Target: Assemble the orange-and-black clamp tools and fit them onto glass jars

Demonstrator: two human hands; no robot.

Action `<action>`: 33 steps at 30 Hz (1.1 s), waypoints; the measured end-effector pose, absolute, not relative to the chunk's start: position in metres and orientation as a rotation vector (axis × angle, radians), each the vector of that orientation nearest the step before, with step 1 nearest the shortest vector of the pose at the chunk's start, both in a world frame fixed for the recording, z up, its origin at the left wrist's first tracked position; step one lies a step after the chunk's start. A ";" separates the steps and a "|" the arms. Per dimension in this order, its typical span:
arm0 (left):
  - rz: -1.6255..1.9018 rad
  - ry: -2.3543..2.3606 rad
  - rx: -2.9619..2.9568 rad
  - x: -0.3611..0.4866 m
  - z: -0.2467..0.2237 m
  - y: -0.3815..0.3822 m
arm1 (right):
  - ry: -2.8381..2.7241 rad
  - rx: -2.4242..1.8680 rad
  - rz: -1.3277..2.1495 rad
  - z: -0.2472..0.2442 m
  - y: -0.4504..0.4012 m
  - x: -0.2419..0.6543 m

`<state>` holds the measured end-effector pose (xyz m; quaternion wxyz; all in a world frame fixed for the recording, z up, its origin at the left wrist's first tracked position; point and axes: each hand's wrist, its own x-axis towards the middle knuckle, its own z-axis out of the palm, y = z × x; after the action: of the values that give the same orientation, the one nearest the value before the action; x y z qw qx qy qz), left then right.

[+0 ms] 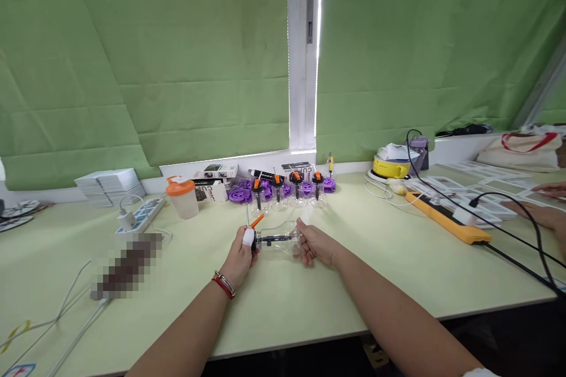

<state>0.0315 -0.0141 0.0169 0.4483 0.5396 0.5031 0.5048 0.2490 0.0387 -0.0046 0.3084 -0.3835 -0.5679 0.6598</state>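
Note:
Lying sideways above the table, a clear bottle (280, 238) has a black rod inside it. An orange lever and a thin clear tube stick up at its black top (254, 240). My left hand (241, 256) is closed around that top, a white wrap on its thumb. At the other end, my right hand (316, 244) grips the bottle's base with thumb and fingers. Behind them stand several upright clear bottles (278, 200) with black tops and orange levers.
Purple plastic pieces (241, 194) and cup-holder boxes (214, 188) sit along the window. An orange-lidded shaker (184, 203) and a white power strip (144, 216) are left. On the right are a yellow bowl (391, 169), an orange power strip (446, 219) and another person's hand (537, 215).

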 end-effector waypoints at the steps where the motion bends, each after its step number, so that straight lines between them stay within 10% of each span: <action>1: 1.256 1.236 1.323 0.032 0.018 -0.014 | -1.519 -1.032 1.725 -0.005 0.039 0.248; 33: 1.294 1.206 1.255 0.028 0.015 -0.008 | -1.431 -0.894 1.656 0.007 0.033 0.253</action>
<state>0.0275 -0.0078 0.0149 0.4675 0.5116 0.4915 0.5274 0.2527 0.0331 0.0067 0.3789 -0.3500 -0.5600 0.6484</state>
